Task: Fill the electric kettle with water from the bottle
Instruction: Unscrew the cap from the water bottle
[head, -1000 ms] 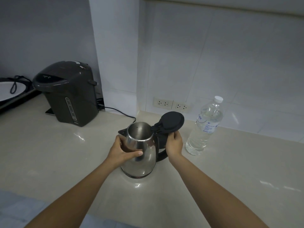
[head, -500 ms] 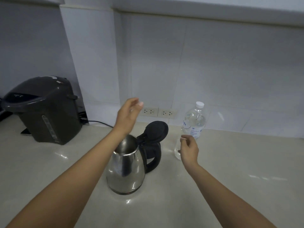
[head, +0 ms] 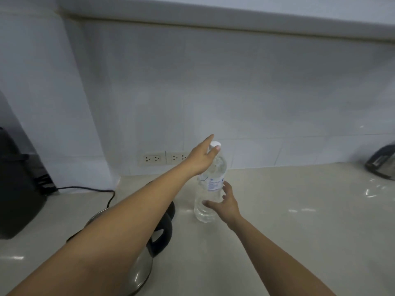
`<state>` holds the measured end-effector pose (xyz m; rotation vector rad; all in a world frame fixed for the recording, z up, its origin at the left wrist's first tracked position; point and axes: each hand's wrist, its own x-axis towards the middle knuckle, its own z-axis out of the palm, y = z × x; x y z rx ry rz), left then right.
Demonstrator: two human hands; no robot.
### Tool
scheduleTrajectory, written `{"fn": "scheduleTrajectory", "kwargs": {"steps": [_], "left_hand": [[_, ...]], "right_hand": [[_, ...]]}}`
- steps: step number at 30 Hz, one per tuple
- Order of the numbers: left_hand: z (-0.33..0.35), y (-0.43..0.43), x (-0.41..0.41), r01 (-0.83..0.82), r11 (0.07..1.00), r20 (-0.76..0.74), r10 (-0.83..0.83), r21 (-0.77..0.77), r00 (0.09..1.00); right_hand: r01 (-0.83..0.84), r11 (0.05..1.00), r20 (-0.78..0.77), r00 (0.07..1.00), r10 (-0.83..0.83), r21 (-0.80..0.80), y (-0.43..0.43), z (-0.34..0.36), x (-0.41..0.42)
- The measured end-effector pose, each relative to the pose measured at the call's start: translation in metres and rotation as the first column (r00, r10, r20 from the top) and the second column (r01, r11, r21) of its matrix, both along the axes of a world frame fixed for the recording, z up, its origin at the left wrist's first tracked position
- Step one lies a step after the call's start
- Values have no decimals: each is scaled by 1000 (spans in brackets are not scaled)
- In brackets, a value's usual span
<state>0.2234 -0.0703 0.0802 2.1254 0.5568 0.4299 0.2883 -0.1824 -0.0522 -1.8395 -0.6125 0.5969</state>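
Note:
A clear water bottle (head: pixel 210 186) with a white cap (head: pixel 215 144) stands upright on the pale counter (head: pixel 288 231). My left hand (head: pixel 202 158) reaches over it with fingers spread, thumb at the cap. My right hand (head: pixel 225 202) is open at the bottle's lower body, fingers touching or almost touching it. The steel kettle (head: pixel 141 272) with its black handle (head: pixel 162 233) sits at the lower left, mostly hidden under my left forearm; its opening and lid are hidden.
A dark hot-water dispenser (head: pixel 19 189) stands at the left edge, its black cable (head: pixel 89 190) running along the counter. Two wall sockets (head: pixel 163 158) sit behind the bottle. Another dark appliance (head: pixel 382 165) shows at the far right edge.
Both hands left the kettle and moved right toward the bottle. The left hand now reaches the cap, the right hand the bottle's body. The view has shifted right and closer.

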Motion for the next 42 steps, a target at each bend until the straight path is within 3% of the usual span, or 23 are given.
{"fn": "scheduleTrajectory", "kwargs": {"steps": [5,9,18,21,24,27,29,35,39,42], "left_hand": [[-3,17,9,34,997,-6,-34,-65,999],[-1,23,10,30,1000,-28,-30,-10,999],[-8,-17,-7,-252,963,223,227,92,948],[-8,-40,-17,-297,938,225,255,180,940],[2,-51,-34,-106,969,47,98,222,994],[18,-53,-57,185,982,-109,-180,40,978],[22,-56,-68,241,970,-130,-243,-33,961],[8,-87,-78,18,956,-8,-16,294,1000],[4,-114,-69,-60,698,-80,167,714,983],[14,-114,-60,-80,613,-110,266,786,958]], "right_hand": [[-107,993,-77,991,111,43,16,-12,17],[-10,1000,-84,996,11,13,28,-19,18],[19,999,25,1000,-18,-26,-2,-18,1],[11,1000,18,1000,-10,-26,-23,-18,-12],[-1,1000,-3,1000,1,-22,-47,-18,-24],[-20,999,-16,1000,19,-32,-68,-18,-32],[-45,998,-8,999,44,-45,-77,-19,-39],[-44,999,5,999,44,-26,-90,-19,-56],[-21,1000,5,1000,21,-19,-96,-18,-62],[-24,999,11,1000,25,-23,-103,-18,-62]]}}
